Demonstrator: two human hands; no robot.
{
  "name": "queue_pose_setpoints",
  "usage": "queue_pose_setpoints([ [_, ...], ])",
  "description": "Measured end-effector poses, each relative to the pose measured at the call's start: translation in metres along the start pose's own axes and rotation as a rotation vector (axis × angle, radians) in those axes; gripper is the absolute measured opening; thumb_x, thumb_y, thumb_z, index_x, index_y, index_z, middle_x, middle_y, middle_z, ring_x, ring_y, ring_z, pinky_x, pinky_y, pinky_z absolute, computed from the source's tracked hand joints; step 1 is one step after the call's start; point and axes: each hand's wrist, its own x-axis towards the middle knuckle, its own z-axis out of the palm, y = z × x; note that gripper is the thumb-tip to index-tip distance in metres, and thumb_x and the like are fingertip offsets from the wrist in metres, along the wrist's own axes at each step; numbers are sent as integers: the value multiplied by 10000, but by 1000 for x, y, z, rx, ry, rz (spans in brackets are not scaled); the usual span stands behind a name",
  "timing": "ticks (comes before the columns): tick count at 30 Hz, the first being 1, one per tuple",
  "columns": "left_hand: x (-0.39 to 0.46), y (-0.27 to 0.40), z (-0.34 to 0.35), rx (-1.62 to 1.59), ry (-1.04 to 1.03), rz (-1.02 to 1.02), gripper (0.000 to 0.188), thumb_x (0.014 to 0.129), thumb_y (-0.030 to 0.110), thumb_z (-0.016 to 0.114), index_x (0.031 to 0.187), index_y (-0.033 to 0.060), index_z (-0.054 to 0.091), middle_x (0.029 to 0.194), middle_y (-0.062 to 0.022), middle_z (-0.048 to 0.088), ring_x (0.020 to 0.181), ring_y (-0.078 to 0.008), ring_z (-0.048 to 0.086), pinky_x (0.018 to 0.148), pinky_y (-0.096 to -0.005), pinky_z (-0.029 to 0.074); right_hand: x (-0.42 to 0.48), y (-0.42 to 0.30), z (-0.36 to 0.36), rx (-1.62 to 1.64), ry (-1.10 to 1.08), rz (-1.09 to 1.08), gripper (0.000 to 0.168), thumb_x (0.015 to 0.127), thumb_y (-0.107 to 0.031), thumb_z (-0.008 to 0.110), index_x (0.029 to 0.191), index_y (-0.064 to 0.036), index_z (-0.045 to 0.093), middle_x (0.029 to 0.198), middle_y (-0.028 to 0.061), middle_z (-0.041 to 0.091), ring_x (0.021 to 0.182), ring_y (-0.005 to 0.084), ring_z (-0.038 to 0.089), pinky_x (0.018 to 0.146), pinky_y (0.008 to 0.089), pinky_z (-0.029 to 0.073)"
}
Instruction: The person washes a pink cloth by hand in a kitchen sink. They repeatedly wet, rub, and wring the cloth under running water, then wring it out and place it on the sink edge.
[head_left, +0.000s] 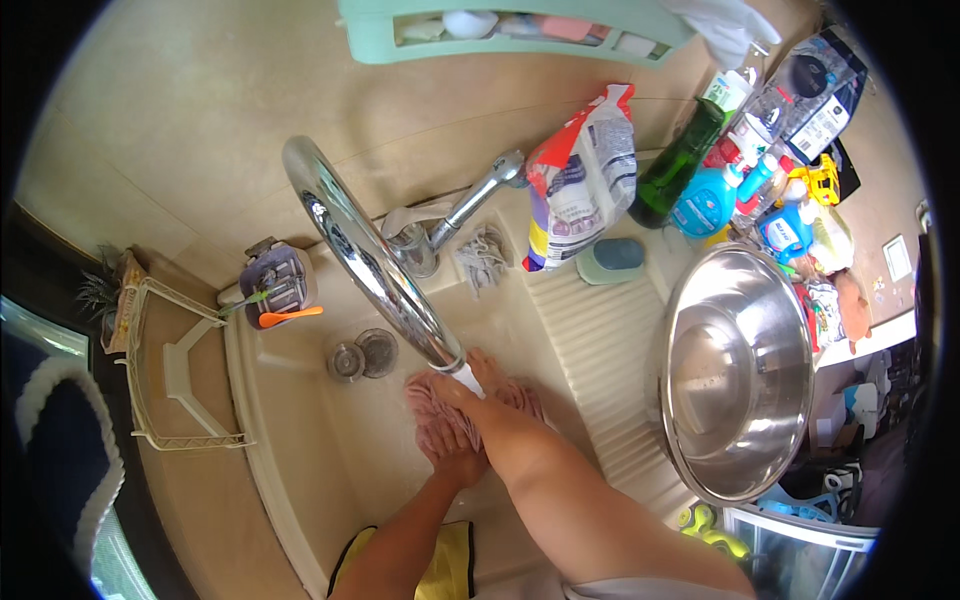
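A wet pink cloth (424, 397) lies bunched on the floor of a cream sink (360, 465), under the chrome gooseneck faucet (375, 262). My left hand (452, 448) presses on the cloth's near side, fingers bent into its folds. Just beyond it, my right hand (454, 390) grips the cloth's far part; the faucet's white nozzle (474, 381) hides some of that hand. Left of the cloth are a drain fitting (377, 352) and a round strainer (346, 362). A yellow cloth with dark edging (454, 559) hangs at the sink's near side, below my left forearm.
A large steel basin (739, 375) stands on the ribbed drainboard (600, 375) at right. Behind are a soap box (611, 260), a plastic detergent bag (585, 180), a green glass bottle (679, 165) and several bottles. At left are a brush caddy (277, 277) and a wire rack (187, 367).
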Motion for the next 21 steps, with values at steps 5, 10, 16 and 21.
queue_pose_setpoints([
  [5, 13, -4, 2, 172, -136, 28, 1173, 859, 727, 579, 1668, 117, -12, 1705, -235, -169, 1538, -488, -224, 1140, -758, -102, -67, -13, -31, 114, -282, 105, 267, 870, -268, 652, 1045, -83, 730, 1122, 117, 719, 1165, 292, 624, 894, 499, 527],
  [10, 18, -27, 22, 221, 76, 165, 1192, 846, 736, 582, 1667, 131, -33, 1698, -235, -199, 1528, -531, -205, 1130, -784, -65, -133, 15, -18, -196, -52, -257, 293, 846, -305, 632, 1085, -164, 726, 1203, 44, 667, 1149, 258, 596, 953, 485, 483],
  [16, 6, -2, 14, 158, -22, -30, 986, 953, 667, 486, 1667, 100, 111, 1724, -217, -78, 1561, -489, -124, 1174, -738, -31, -20, 35, 32, -61, -48, -99, 428, 924, -425, 580, 1233, -153, 701, 1273, 127, 636, 1235, 313, 546, 1081, 475, 392],
  [21, -11, -12, -43, 160, -40, 139, 926, 967, 629, 512, 1658, 113, 177, 1737, -168, 1, 1588, -422, -7, 1212, -692, 92, -49, 53, 11, -310, -250, -91, 458, 935, -388, 604, 1271, -88, 685, 1353, 184, 634, 1319, 336, 548, 1108, 511, 419],
])
